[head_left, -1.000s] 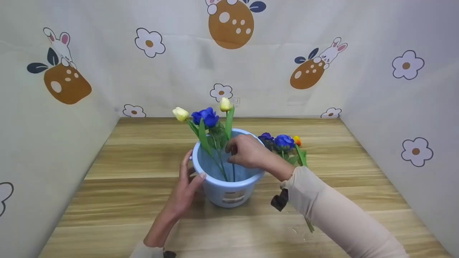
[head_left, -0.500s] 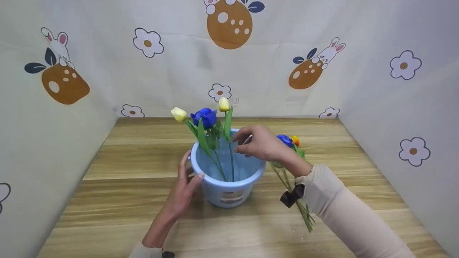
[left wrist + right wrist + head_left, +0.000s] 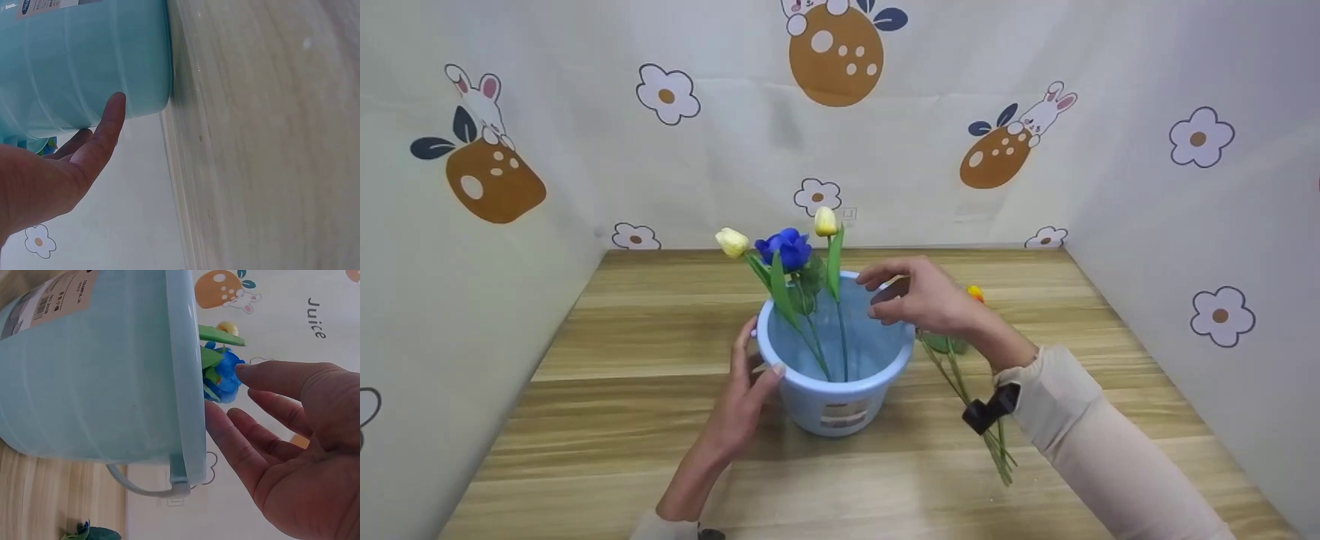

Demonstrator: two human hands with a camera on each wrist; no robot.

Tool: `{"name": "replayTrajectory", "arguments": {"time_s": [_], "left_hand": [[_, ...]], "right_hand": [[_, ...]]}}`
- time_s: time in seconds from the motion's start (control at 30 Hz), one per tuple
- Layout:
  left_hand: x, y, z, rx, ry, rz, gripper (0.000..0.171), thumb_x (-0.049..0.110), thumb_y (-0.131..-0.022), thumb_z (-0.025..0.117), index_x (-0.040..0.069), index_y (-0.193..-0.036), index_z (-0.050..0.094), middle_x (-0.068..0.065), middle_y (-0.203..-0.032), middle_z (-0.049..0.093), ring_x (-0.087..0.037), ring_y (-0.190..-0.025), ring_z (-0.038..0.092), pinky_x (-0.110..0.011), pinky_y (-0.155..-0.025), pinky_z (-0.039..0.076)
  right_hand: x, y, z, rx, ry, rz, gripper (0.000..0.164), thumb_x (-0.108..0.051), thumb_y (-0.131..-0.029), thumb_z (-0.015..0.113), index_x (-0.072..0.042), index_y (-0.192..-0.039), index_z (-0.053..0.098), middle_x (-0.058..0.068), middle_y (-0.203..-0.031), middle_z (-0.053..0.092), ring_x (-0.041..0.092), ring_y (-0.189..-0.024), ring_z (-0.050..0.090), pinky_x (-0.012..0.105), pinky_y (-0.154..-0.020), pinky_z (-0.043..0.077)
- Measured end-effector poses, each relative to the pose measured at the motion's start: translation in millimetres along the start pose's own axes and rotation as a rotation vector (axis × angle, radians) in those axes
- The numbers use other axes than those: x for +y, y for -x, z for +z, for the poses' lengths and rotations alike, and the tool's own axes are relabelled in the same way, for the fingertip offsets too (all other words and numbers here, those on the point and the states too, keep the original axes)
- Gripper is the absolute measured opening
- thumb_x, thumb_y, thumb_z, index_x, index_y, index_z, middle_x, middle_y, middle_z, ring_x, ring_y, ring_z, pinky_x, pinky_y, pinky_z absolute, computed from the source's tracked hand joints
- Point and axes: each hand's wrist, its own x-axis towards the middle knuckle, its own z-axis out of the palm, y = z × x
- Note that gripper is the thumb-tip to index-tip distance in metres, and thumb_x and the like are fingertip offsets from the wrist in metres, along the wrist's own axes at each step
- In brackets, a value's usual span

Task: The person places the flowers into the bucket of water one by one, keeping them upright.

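A light blue bucket stands upright on the wooden table, holding two pale yellow tulips and a blue flower whose stems lean to the left. My left hand holds the bucket's left side, thumb near the rim and fingers along the outer wall; the left wrist view shows the hand against that wall. Over the right rim hovers my right hand, fingers loosely bent and parted, nothing between them. In the right wrist view, this hand is beside the rim, with a blue flower beyond.
More flower stems lie on the table right of the bucket, partly under my right arm. Among them an orange tulip shows past the wrist. A printed cloth rises behind the table and along both sides.
My right hand has moved up and right, away from the tulip stem inside the bucket, its fingers parting. It now hides the blue flowers on the table. The left hand stays on the bucket.
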Motion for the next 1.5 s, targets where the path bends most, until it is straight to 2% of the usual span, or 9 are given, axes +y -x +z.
{"name": "replayTrajectory", "arguments": {"time_s": [0.13,0.33,0.6,0.7,0.83,0.97,1.23,1.4,1.5], "left_hand": [[0.1,0.1,-0.7,0.001,-0.007,-0.01,0.077,0.037,-0.107,0.052,0.031,-0.17,0.008,-0.014,-0.177,0.012,-0.05,-0.155,0.033,-0.069,-0.119,0.037],[-0.9,-0.3,-0.4,0.004,-0.008,-0.006,0.077,0.037,-0.107,0.052,0.03,-0.17,0.008,-0.015,-0.177,0.011,-0.051,-0.155,0.033,-0.069,-0.119,0.038],[-1.9,-1.5,-0.1,-0.001,-0.002,0.023,0.077,0.034,-0.108,0.052,0.027,-0.17,0.008,-0.018,-0.176,0.016,-0.051,-0.153,0.036,-0.068,-0.118,0.04],[-1.8,-1.5,0.0,-0.004,-0.001,0.024,0.076,0.034,-0.108,0.051,0.027,-0.17,0.008,-0.016,-0.177,0.014,-0.051,-0.154,0.033,-0.068,-0.119,0.038],[-1.6,-0.8,-0.1,-0.007,0.006,0.015,0.076,0.033,-0.108,0.051,0.028,-0.17,0.008,-0.014,-0.177,0.013,-0.05,-0.156,0.032,-0.068,-0.121,0.036],[-1.9,-0.6,-0.7,-0.006,0.006,0.013,0.076,0.034,-0.108,0.051,0.029,-0.17,0.007,-0.014,-0.177,0.013,-0.049,-0.156,0.031,-0.067,-0.122,0.035],[-1.3,-0.2,-0.9,-0.007,0.01,0.004,0.077,0.034,-0.108,0.052,0.028,-0.17,0.007,-0.014,-0.177,0.012,-0.049,-0.157,0.03,-0.067,-0.123,0.032],[-0.4,-0.5,-0.3,-0.002,-0.004,0.002,0.077,0.035,-0.108,0.051,0.027,-0.17,0.007,-0.016,-0.176,0.016,-0.049,-0.156,0.031,-0.068,-0.122,0.033],[-1.2,-1.0,0.4,-0.006,0.014,0.01,0.077,0.033,-0.108,0.051,0.026,-0.17,0.006,-0.016,-0.177,0.013,-0.05,-0.156,0.031,-0.069,-0.122,0.033]], "right_hand": [[5,4,-5,0.001,-0.017,-0.007,0.044,-0.005,-0.09,0.078,-0.007,-0.133,0.071,0.022,-0.128,0.071,0.028,-0.103,0.075,0.038,-0.081,0.067],[11,9,-13,0.022,-0.063,-0.003,0.047,-0.004,-0.09,0.077,0.002,-0.136,0.066,0.028,-0.129,0.069,0.027,-0.106,0.074,0.033,-0.081,0.066],[26,16,-29,0.076,-0.109,0.032,0.047,-0.003,-0.091,0.075,0.001,-0.137,0.065,0.023,-0.13,0.067,0.019,-0.098,0.074,0.028,-0.074,0.065],[33,19,-35,0.095,-0.128,0.059,0.047,-0.002,-0.092,0.074,0.001,-0.137,0.065,0.023,-0.131,0.066,0.02,-0.098,0.074,0.032,-0.075,0.066],[44,23,-41,0.115,-0.114,0.088,0.046,-0.004,-0.093,0.074,0.001,-0.138,0.064,0.024,-0.132,0.063,0.025,-0.1,0.073,0.038,-0.077,0.067],[54,29,-46,0.135,-0.069,0.117,0.047,-0.011,-0.094,0.075,-0.002,-0.139,0.064,0.026,-0.132,0.062,0.027,-0.099,0.072,0.035,-0.076,0.067],[76,41,-55,0.151,-0.049,0.141,0.044,-0.013,-0.098,0.072,-0.002,-0.14,0.062,0.026,-0.13,0.062,0.022,-0.088,0.072,0.034,-0.074,0.066],[90,49,-59,0.17,-0.056,0.158,0.043,-0.014,-0.1,0.071,-0.001,-0.139,0.062,0.025,-0.125,0.062,0.021,-0.093,0.073,0.037,-0.074,0.067],[100,53,-61,0.175,-0.064,0.172,0.044,-0.015,-0.1,0.071,0.0,-0.141,0.062,0.026,-0.126,0.062,0.017,-0.092,0.073,0.039,-0.075,0.067]]}}
